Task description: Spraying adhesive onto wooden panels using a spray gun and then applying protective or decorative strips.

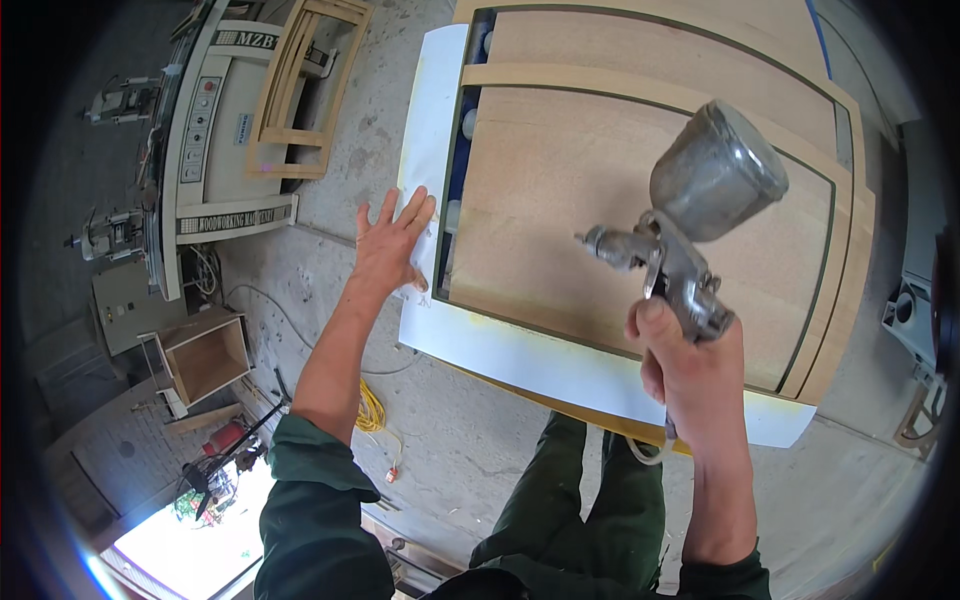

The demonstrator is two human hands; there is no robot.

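Note:
My right hand (692, 372) is wrapped round the grip of a metal spray gun (672, 262) with a large dull-grey cup (718, 172) on top. The gun's nozzle points left, above a wooden panel (560, 190) that shows inside a frame. A pale hose (652, 456) hangs below the grip. My left hand (392, 243) lies with fingers spread at the left edge of a glossy white frame (520, 335), which rests over the wooden pieces. No object is held in that hand.
A woodworking machine (205, 150) with a control panel stands at the left, and a slatted wooden frame (300, 100) leans by it. On the concrete floor lie a coiled yellow cable (370, 408) and an open wooden box (207, 360). Grey equipment (908, 305) stands at the right.

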